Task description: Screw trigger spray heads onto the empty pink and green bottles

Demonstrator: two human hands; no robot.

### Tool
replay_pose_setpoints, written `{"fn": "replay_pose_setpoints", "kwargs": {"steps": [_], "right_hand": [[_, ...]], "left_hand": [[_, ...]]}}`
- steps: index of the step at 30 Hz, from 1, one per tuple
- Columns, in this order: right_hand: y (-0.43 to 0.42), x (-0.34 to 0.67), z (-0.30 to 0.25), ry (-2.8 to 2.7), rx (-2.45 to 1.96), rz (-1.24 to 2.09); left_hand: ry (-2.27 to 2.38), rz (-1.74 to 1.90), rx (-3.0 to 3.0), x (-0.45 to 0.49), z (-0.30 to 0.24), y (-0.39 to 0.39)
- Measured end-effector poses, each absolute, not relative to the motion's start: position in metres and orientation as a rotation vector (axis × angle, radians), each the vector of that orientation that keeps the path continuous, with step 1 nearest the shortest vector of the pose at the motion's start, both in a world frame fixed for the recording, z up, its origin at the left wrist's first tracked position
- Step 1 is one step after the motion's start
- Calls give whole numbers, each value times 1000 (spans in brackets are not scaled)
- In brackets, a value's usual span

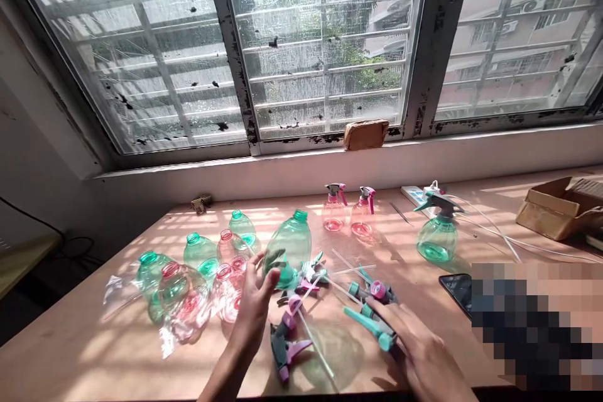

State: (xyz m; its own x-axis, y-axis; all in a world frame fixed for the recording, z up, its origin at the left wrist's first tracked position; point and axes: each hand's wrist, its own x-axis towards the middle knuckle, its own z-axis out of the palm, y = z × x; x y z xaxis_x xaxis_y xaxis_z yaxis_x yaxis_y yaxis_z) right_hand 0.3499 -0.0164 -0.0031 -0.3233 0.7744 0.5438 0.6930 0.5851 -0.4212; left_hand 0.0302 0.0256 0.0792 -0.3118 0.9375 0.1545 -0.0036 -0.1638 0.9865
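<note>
My left hand (pixel 254 295) is curled around the side of a green see-through bottle (pixel 293 239), and some of its fingers show through the plastic. The bottle has an open threaded neck. My right hand (pixel 419 342) is closed on a black and teal spray head (pixel 377 326); its fingertips are partly hidden. Beside it lies a spray head with a pink collar (pixel 378 289). Between my hands are more loose spray heads with white tubes, including a black and pink one (pixel 282 345). Left of them stand several headless bottles, such as a green one (pixel 200 251).
Two pink spray bottles (pixel 333 210) and a green spray bottle (pixel 437 239) with heads fitted stand farther back. A phone (pixel 456 292), power strip (pixel 417 196) and cardboard box (pixel 551 207) are to the right. Clear plastic wrap (pixel 115 292) lies at left.
</note>
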Motion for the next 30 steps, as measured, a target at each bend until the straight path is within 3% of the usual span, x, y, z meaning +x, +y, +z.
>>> {"fn": "replay_pose_setpoints", "kwargs": {"steps": [5,8,12,15,22,28,30], "right_hand": [[-6,313,-37,-2221,-1207,-322],[-2,307,-33,-2340,-1242,-344],[20,319,16,-2477,-1224,-165],[70,336,67,-2342,-1313,-218],[199,355,142,-2221,-1564,-377],[173,375,164,-2204,-1736,-447],[144,395,163,-2119,-1768,-447]], "left_hand": [[1625,1454,1403,39,96,119],[1864,1297,1509,33,97,158],[2077,1100,1531,30,88,181],[2136,1081,1548,36,83,184],[1754,1135,2082,60,90,118],[1141,880,2503,49,82,10],[966,984,2545,46,67,-15]]}}
